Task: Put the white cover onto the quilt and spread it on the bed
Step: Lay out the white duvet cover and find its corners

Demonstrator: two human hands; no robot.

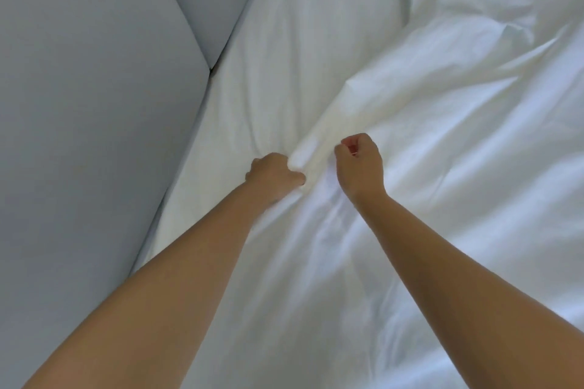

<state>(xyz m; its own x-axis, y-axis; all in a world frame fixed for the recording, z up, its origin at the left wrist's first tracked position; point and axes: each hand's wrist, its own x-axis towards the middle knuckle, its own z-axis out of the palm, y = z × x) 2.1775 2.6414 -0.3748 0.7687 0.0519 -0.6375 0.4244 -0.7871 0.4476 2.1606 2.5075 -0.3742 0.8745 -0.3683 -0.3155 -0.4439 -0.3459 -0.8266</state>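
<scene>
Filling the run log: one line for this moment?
left hand grips white cover; right hand curled, grasp unclear; cover rumpled, not spread

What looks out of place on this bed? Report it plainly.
Nothing damaged or spilled. The white fabric cover lies rumpled, with a ridge running up from the left hand, which grips a bunched fold near the grey padded wall. The right hand is curled beside it.

Bedroom, seen from over a bed [278, 50].
Rumpled white bedding [458, 110] covers it from the near side to the far right; grey padded panels [82, 110] line its left edge.
</scene>
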